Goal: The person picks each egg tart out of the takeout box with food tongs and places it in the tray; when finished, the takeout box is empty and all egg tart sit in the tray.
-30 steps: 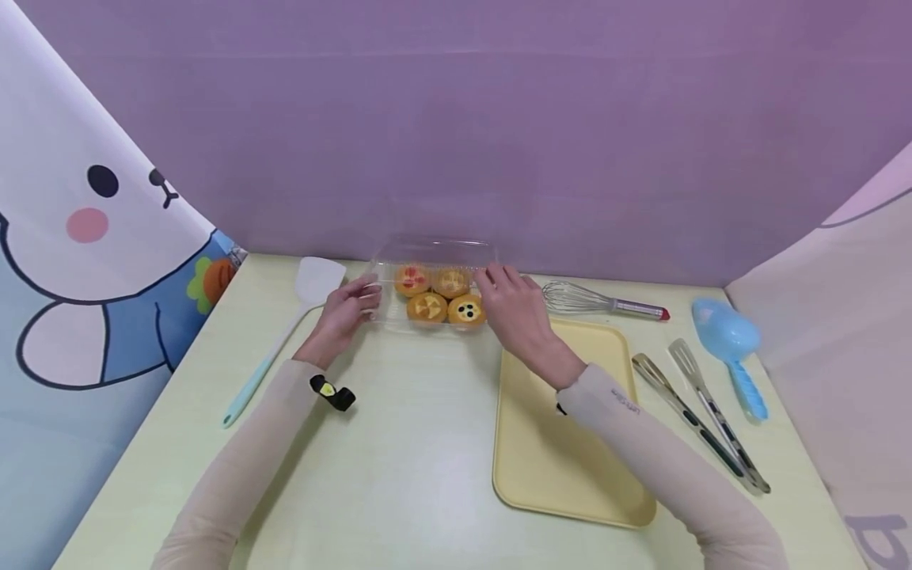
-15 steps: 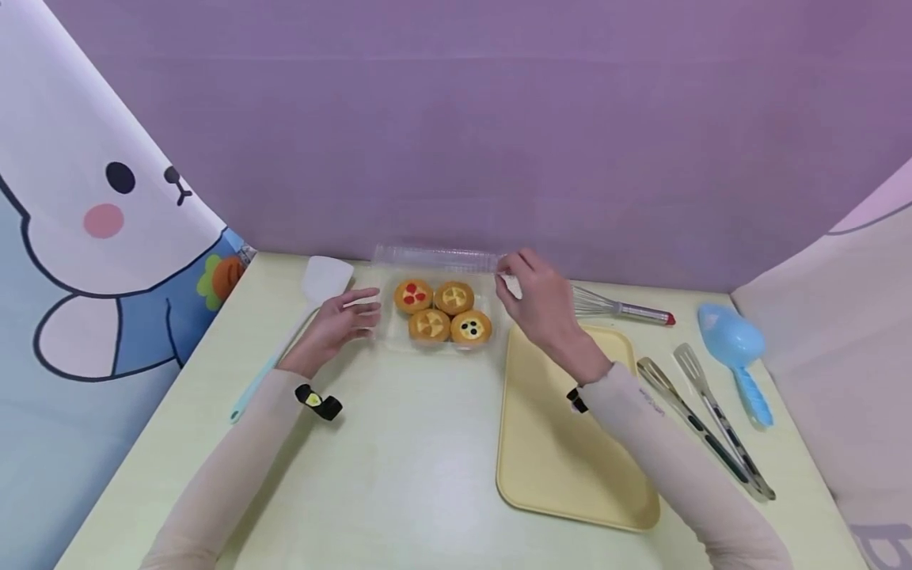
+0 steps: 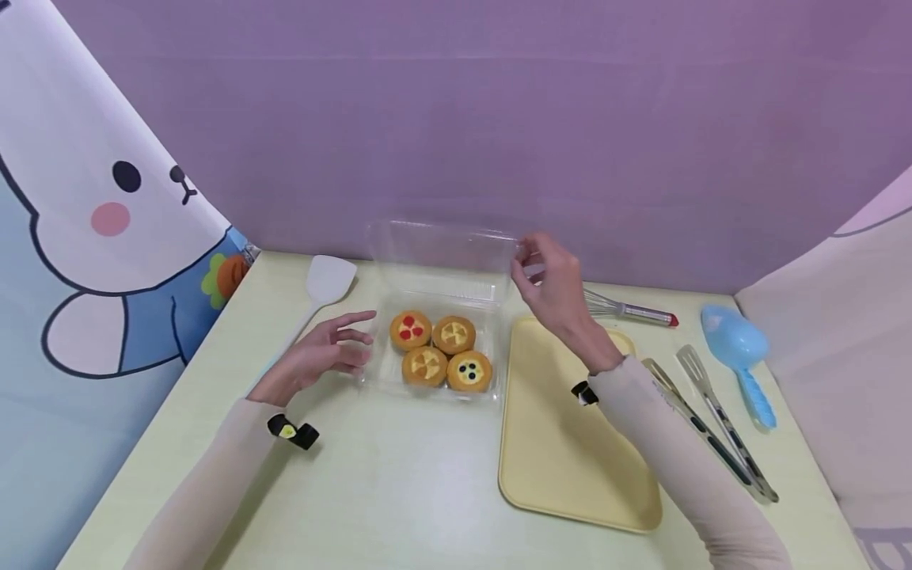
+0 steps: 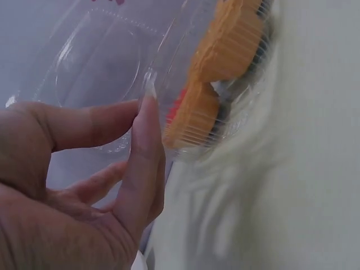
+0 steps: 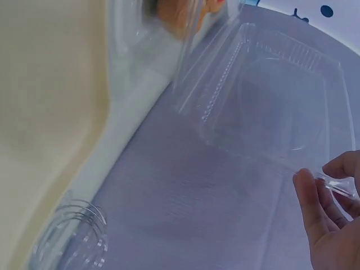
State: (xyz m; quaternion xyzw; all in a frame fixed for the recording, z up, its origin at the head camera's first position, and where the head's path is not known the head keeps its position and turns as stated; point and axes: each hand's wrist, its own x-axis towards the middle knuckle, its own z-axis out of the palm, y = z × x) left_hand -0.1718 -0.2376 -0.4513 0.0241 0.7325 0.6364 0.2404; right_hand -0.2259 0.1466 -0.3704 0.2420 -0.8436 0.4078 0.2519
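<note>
A clear plastic clamshell box (image 3: pixel 378 372) stands open near the back of the table, its lid (image 3: pixel 442 257) raised against the purple backdrop. Inside it sit several round golden tarts (image 3: pixel 425 366); one has red pieces on top, another dark berries. My left hand (image 3: pixel 324 356) is at the box's left side; in the left wrist view its thumb and a finger (image 4: pixel 147 135) pinch the clear rim. With curled fingers my right hand (image 3: pixel 556 285) pinches the lid's right corner, as the right wrist view also shows at the lid's edge (image 5: pixel 337 188).
A yellow tray (image 3: pixel 577 475) lies right of the box. Behind it is a whisk (image 3: pixel 634 313), partly covered by the right hand. Metal tongs (image 3: pixel 712 427) and a blue scoop (image 3: pixel 737 340) lie at the right, a white spatula (image 3: pixel 331 279) at the left.
The lid has gone from low over the tarts to raised up and back, the right hand moving with it. The box and tarts have slid nearer; the left hand has shifted slightly left and nearer.
</note>
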